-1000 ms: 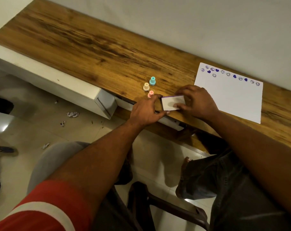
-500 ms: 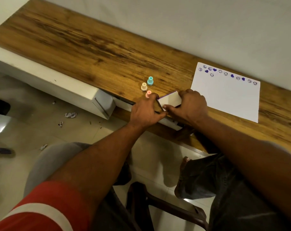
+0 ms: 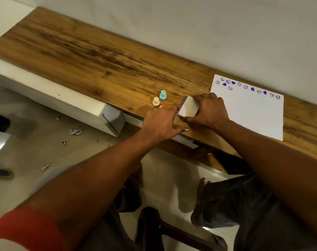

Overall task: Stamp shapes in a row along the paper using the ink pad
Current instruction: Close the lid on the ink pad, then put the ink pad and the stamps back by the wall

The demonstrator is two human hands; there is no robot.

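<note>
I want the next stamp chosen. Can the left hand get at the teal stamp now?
Probably yes: the left hand lies just near of the teal stamp, with only the cream stamp standing beside the path.

Your right hand [image 3: 211, 111] grips ink pad [image 3: 189, 107] lid, tilted up, purple edge showing. Your left hand [image 3: 161, 123] braces its left side at counter [image 3: 99, 57] edge. Teal stamp [image 3: 162, 95], cream stamp [image 3: 156, 101] just left. Paper [image 3: 252, 113] right, purple stamped row along top.

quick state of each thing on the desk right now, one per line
ink pad: lid tilted up, part open, held by both hands
left hand: at the pad's left edge
right hand: gripping the lid
paper: flat, stamped along its far edge only
teal stamp: upright, untouched
cream stamp: upright, untouched
</note>
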